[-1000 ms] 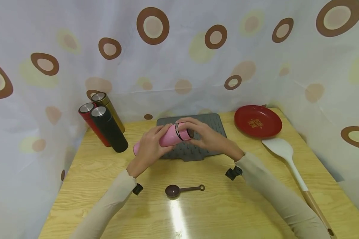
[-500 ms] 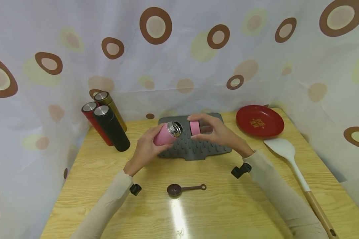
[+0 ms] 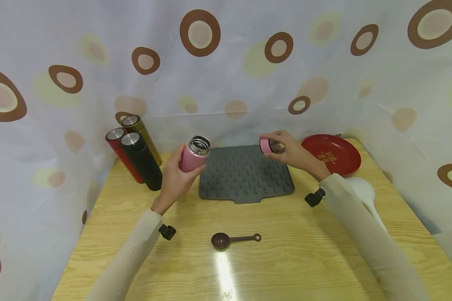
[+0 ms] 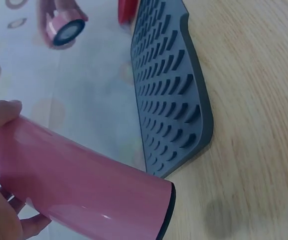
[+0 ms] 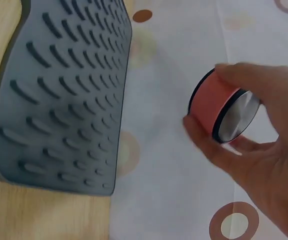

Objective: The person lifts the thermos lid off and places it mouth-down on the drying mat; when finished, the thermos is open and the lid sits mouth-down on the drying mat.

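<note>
A pink thermos flask (image 3: 193,159) is gripped by my left hand (image 3: 174,177), its steel mouth uncovered and tilted slightly right. In the left wrist view the flask's body (image 4: 84,182) shows its dark-rimmed base above the wood. My right hand (image 3: 291,152) pinches the flask's pink lid (image 3: 265,146) between thumb and fingers, over the right back of the grey ridged mat (image 3: 244,175). The right wrist view shows the lid (image 5: 209,102) with black edges and a shiny metal top facing the palm. Flask and lid are well apart.
Red, black and gold thermos flasks (image 3: 143,163) stand together at the back left. A red plate (image 3: 333,152) lies at the back right, with a white spatula (image 3: 365,194) partly under the right sleeve. A brown measuring spoon (image 3: 220,240) lies in front.
The lid has come off the pink flask. My left hand has carried the flask left and turned it more upright, while my right hand has moved right and a little back with the lid.
</note>
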Tool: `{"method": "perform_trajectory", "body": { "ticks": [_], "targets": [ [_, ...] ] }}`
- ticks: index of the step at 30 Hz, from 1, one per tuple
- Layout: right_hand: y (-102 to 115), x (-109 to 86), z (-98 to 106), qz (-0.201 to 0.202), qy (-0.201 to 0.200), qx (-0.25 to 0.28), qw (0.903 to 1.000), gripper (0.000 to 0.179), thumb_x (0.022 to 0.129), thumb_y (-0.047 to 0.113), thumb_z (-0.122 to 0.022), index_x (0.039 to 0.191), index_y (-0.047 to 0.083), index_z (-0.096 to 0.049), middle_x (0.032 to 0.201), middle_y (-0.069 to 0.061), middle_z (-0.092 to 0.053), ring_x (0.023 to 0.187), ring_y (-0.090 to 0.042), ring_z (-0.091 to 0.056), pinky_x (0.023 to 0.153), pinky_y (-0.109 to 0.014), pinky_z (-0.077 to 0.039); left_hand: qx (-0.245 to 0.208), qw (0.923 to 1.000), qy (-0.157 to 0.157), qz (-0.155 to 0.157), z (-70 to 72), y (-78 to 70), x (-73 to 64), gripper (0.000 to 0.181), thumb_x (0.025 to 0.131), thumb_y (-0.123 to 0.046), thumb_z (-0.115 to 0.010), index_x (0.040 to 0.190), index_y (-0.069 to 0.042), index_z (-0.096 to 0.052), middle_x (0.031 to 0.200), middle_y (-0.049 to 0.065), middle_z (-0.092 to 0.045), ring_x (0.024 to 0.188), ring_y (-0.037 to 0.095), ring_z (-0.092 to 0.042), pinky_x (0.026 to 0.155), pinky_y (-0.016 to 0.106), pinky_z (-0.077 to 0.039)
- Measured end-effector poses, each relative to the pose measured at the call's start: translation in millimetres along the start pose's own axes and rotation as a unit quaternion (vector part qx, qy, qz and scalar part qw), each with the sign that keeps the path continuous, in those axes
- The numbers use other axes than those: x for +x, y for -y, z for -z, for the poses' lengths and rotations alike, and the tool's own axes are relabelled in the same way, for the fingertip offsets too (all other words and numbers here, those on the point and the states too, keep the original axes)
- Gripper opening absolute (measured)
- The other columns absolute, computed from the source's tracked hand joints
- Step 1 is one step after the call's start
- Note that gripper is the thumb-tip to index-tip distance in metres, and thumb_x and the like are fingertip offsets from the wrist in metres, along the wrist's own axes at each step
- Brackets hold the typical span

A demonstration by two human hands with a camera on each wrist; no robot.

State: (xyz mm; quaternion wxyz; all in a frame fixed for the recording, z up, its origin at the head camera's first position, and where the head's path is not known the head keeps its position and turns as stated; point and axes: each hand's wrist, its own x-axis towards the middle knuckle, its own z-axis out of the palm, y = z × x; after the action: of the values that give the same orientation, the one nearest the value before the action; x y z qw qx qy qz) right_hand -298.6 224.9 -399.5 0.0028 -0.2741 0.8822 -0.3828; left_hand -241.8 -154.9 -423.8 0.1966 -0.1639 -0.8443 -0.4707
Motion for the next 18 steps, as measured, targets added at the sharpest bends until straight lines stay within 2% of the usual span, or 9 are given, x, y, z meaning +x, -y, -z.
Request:
{"method": "perform_trajectory", "body": {
  "ticks": [5, 8, 13, 16, 18],
  "targets": [
    [-9, 11.7, 0, -0.043, -0.054, -0.053, 0.9962, 0.075, 0.092, 0.017, -0.082, 0.157, 0.005, -0.045, 0.142, -0.025, -0.054, 0.117, -0.040, -0.057, 0.094, -0.056, -0.056, 0.000, 0.9997, -0.023, -0.012, 3.1, 2.1, 4.1, 0.080, 0.086, -0.021, -0.087, 0.154, -0.008, -0.047, 0.142, 0.017, -0.057, 0.126, 0.035, -0.056, 0.104, 0.057, -0.053],
    [-18, 17.8, -4, -0.049, -0.077, -0.092, 0.9915, 0.073, 0.090, 0.016, -0.084, 0.153, 0.000, -0.049, 0.141, -0.026, -0.057, 0.117, -0.041, -0.059, 0.097, -0.057, -0.055, -0.010, 0.9988, -0.045, -0.017, 1.9, 3.5, 6.7, 0.080, 0.086, -0.020, -0.088, 0.154, -0.008, -0.047, 0.141, 0.018, -0.057, 0.124, 0.034, -0.058, 0.103, 0.057, -0.054],
    [-43, 32.5, -18, -0.046, -0.052, -0.166, 0.9837, 0.068, 0.090, 0.013, -0.082, 0.148, -0.006, -0.052, 0.138, -0.031, -0.058, 0.123, -0.044, -0.058, 0.104, -0.057, -0.051, -0.036, 0.9961, -0.079, -0.019, -0.7, 5.5, 11.1, 0.082, 0.087, -0.021, -0.087, 0.156, -0.008, -0.046, 0.140, 0.018, -0.058, 0.121, 0.032, -0.060, 0.101, 0.056, -0.055],
    [-60, 40.8, -31, -0.069, -0.023, -0.178, 0.9813, 0.061, 0.091, 0.013, -0.081, 0.142, -0.009, -0.057, 0.131, -0.031, -0.062, 0.117, -0.043, -0.060, 0.101, -0.055, -0.052, -0.040, 0.9953, -0.086, -0.019, -1.3, 7.2, 13.8, 0.082, 0.087, -0.021, -0.087, 0.156, -0.008, -0.046, 0.139, 0.018, -0.058, 0.120, 0.031, -0.060, 0.100, 0.056, -0.056],
    [-70, 45.2, -38, -0.089, -0.006, -0.178, 0.9800, 0.051, 0.091, 0.012, -0.081, 0.133, -0.010, -0.062, 0.120, -0.030, -0.066, 0.107, -0.040, -0.062, 0.094, -0.053, -0.052, -0.041, 0.9951, -0.088, -0.019, -1.5, 9.0, 15.4, 0.082, 0.087, -0.021, -0.087, 0.156, -0.007, -0.046, 0.138, 0.018, -0.059, 0.119, 0.032, -0.061, 0.100, 0.056, -0.056]
  ]
}}
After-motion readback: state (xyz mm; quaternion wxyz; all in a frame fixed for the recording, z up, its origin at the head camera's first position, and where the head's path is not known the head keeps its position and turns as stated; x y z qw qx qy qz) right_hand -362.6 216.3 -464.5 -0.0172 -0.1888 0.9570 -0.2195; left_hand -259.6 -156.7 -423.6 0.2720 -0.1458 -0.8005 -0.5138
